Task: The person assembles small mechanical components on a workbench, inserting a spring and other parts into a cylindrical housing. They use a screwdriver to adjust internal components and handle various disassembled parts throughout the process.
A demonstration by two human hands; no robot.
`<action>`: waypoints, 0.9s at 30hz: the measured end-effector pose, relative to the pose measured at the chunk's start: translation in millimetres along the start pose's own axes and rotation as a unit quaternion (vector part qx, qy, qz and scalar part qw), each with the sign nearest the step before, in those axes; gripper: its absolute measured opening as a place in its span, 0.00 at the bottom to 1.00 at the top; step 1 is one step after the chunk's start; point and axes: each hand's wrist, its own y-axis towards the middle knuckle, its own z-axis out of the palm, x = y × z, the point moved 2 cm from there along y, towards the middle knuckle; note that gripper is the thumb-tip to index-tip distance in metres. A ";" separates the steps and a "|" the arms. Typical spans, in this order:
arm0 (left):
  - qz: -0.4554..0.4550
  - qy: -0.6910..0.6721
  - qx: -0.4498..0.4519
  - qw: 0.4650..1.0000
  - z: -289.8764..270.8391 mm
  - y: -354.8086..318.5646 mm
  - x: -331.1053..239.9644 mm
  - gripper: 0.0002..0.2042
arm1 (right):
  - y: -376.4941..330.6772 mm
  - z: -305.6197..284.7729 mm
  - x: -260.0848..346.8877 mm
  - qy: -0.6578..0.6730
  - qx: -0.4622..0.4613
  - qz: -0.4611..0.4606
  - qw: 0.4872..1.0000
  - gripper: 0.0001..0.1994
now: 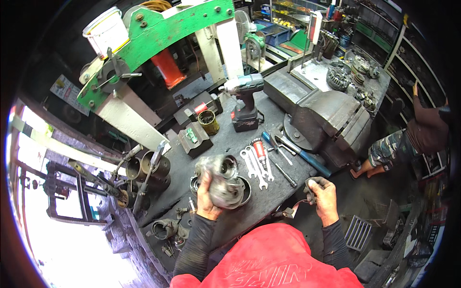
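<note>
My left hand (206, 202) is closed round a grey cast-metal housing (224, 189), blurred by motion, raised over the near left of the workbench. A round opening shows in the housing's upper side. Behind it, partly hidden, a metal ring (246, 190) rests on the bench. My right hand (324, 201), held off the bench's front edge, pinches a small dark part (311, 190) whose kind I cannot make out. A thin strip and a small metal block (289, 212) show just left of that hand. Loose metal parts (164, 229) lie beside my left forearm.
On the dark bench (225, 139) lie several wrenches (254, 165), a red-handled screwdriver (260, 151) and a ratchet (288, 175). A cordless impact wrench (245, 101) stands behind them, near a big vise (326, 120). A green press frame (163, 29) rises behind. Another person (408, 137) is at the right.
</note>
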 end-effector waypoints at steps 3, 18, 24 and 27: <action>-0.010 -0.066 -0.028 0.997 1.1 -18.4 12.4 0.33 | 10.0 2.1 0.3 -0.029 0.004 0.003 1.000 0.08; 0.199 0.698 -0.358 0.587 29.2 -32.2 44.9 0.51 | -3.4 51.6 11.9 -0.010 0.137 -0.004 0.991 0.12; 0.171 0.724 -0.349 0.570 29.0 -37.9 41.2 0.51 | -11.0 71.3 11.7 -0.011 0.168 0.035 0.985 0.14; 0.155 0.719 -0.307 0.605 21.6 -39.2 30.9 0.48 | -10.5 77.6 12.5 0.011 0.193 0.033 0.981 0.15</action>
